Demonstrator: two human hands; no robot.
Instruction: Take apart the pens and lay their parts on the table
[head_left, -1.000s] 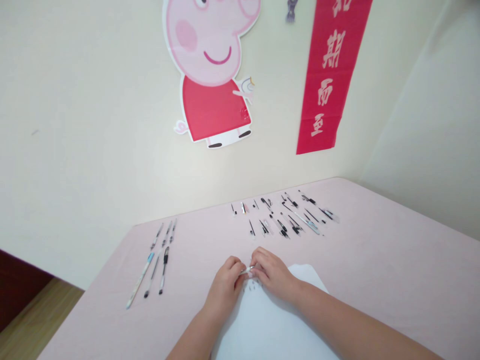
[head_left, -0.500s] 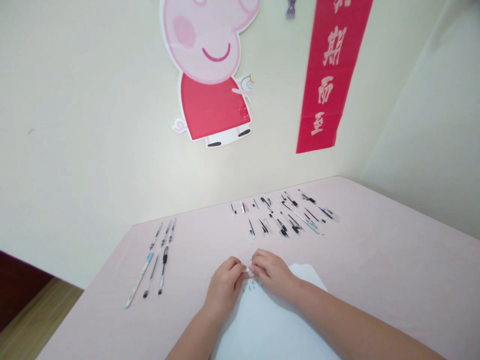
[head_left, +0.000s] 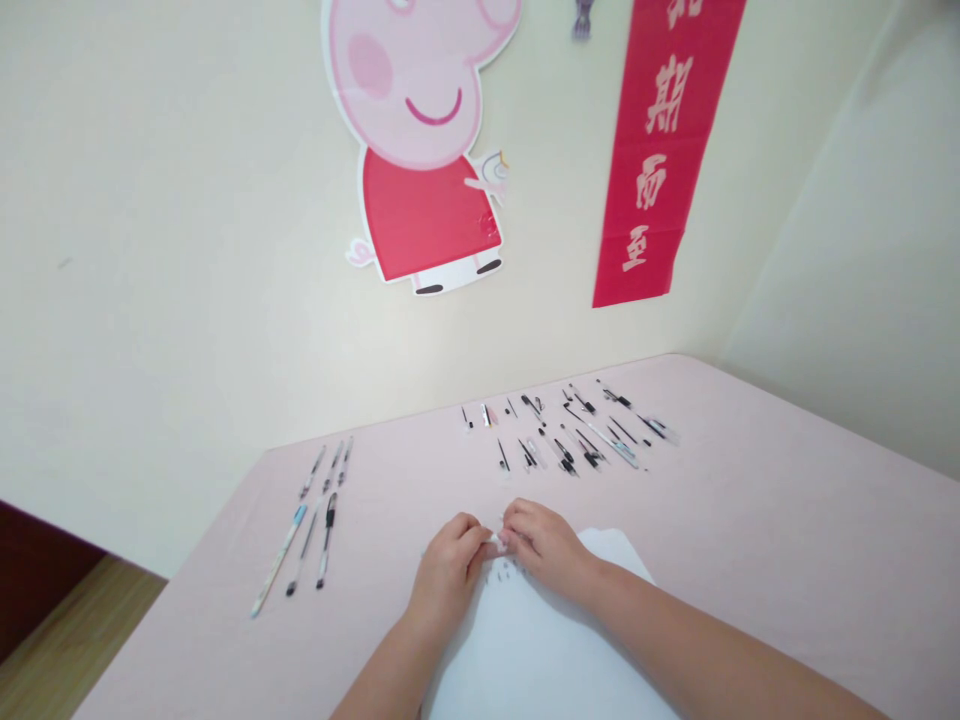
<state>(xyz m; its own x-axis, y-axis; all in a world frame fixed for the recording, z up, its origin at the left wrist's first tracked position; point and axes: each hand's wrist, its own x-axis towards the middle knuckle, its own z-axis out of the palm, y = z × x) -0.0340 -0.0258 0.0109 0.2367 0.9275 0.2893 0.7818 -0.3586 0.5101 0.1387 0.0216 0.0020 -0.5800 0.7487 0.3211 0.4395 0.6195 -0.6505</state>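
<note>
My left hand (head_left: 450, 565) and my right hand (head_left: 551, 550) meet fingertip to fingertip over the far edge of a white sheet of paper (head_left: 540, 650). Both are closed in a pinch. Between them is a small whitish piece (head_left: 495, 541), gripped from either side; its kind is too small to make out. Several tiny dark marks or bits (head_left: 502, 571) show on the paper just below my fingers. My right forearm crosses the sheet and covers part of it.
Left on the pink tabletop (head_left: 405, 480) lie several pens, among them a pale blue-capped pen (head_left: 279, 562) and a black-gripped pen (head_left: 327, 540). Beyond my hands, loose pen parts (head_left: 564, 452) lie in rows. The wall stands behind the table's far edge.
My hands stay in the same place and keep their pinch. Only a slight shift of the fingertips on the small whitish piece shows.
</note>
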